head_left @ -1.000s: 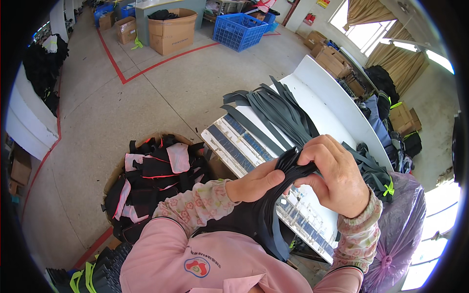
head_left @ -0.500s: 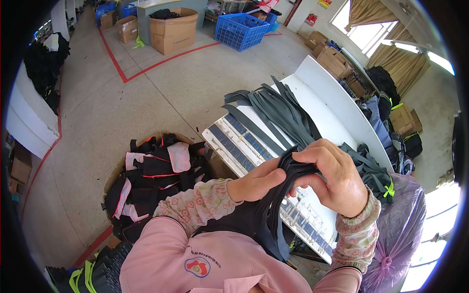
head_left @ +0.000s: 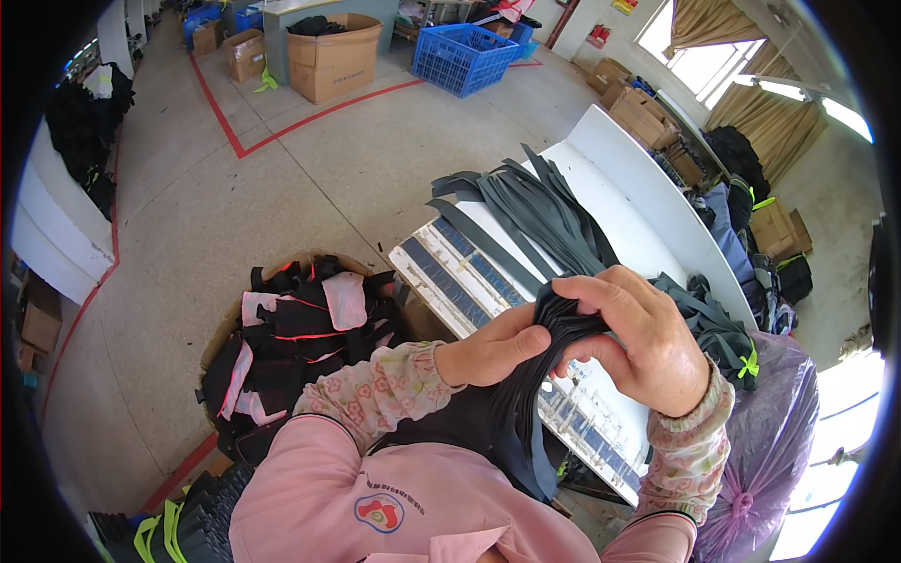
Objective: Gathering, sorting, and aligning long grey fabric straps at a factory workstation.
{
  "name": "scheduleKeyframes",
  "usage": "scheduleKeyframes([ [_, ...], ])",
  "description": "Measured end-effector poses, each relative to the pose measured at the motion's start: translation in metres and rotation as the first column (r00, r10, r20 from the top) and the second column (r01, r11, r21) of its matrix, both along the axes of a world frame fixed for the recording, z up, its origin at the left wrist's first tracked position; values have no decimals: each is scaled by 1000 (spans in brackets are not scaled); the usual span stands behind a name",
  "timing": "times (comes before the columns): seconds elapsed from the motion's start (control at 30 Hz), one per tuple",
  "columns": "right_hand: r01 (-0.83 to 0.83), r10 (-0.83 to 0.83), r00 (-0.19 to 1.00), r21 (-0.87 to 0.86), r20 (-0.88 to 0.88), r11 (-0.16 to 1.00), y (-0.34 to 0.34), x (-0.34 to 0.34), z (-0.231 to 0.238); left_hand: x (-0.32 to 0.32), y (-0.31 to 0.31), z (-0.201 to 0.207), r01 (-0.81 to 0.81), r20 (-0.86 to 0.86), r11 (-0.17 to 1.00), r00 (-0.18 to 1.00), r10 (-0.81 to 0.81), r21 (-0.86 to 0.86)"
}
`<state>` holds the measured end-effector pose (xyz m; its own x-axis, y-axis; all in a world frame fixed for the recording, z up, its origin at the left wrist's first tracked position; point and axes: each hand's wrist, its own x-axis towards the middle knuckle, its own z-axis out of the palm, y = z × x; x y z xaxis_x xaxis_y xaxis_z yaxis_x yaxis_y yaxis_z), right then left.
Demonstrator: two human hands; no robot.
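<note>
A bundle of dark strips [head_left: 522, 399], flat like webbing straps, is bent over between my two hands above the table's near edge. My left hand [head_left: 497, 349] presses it from the left with the thumb on top. From the right, my right hand [head_left: 643, 342] curls round the bundle's upper end, thumb below and fingers above. The lower ends hang down past the table edge in front of my shirt. Just beyond my hands, a pile of grey-green straps [head_left: 540, 211] lies across the white table [head_left: 657, 225]. More straps [head_left: 718, 328] lie right of my right hand.
Left of the table stands a round-looking container [head_left: 218, 357] heaped with black and pink fabric pieces [head_left: 310, 319]. A purple plastic bag [head_left: 765, 432] bulges at the right. Bundled dark straps with yellow ties [head_left: 169, 530] sit at lower left. A blue crate [head_left: 465, 58] and a carton [head_left: 330, 66] stand farther off.
My right fingers have shifted slightly on the bundle's upper end, and its top layers sit a little differently. My left hand stays nearly still.
</note>
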<state>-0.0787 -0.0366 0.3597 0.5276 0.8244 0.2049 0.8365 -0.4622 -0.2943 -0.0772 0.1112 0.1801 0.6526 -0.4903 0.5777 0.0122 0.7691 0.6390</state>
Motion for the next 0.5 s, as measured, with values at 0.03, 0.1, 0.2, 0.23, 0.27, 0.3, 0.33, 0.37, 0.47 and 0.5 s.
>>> scheduleKeyframes([
  [0.03,-12,13,999,-22,32,1000,1,0,1,0,0,-1,5,8,1000,1000,-5,7],
  [0.1,-23,26,998,-43,64,999,1,0,1,2,3,-4,-8,36,999,999,6,49],
  [0.2,-33,39,995,-64,95,997,0,-3,3,0,-1,-6,-6,43,998,999,3,56],
  [0.23,-30,35,995,-62,94,998,0,-4,3,-1,-2,-7,4,20,1000,1000,-5,25],
  [0.27,-27,32,995,-60,92,998,1,-4,3,0,-1,-9,2,19,1000,1000,-3,26],
  [0.3,-29,34,995,-59,91,998,1,-4,2,0,0,-12,51,-43,997,998,-48,51],
  [0.33,-40,44,992,-34,118,999,1,-4,3,0,1,-10,105,-105,992,990,-97,71],
  [0.37,-52,53,988,-10,145,999,1,-4,3,-1,0,-7,108,-105,992,989,-100,70],
  [0.47,-40,43,994,-39,96,998,-1,0,9,-7,-1,3,-3,-95,999,995,7,39],
  [0.5,-40,44,994,-38,97,998,-3,0,9,-7,0,4,18,-97,999,995,-15,27],
])
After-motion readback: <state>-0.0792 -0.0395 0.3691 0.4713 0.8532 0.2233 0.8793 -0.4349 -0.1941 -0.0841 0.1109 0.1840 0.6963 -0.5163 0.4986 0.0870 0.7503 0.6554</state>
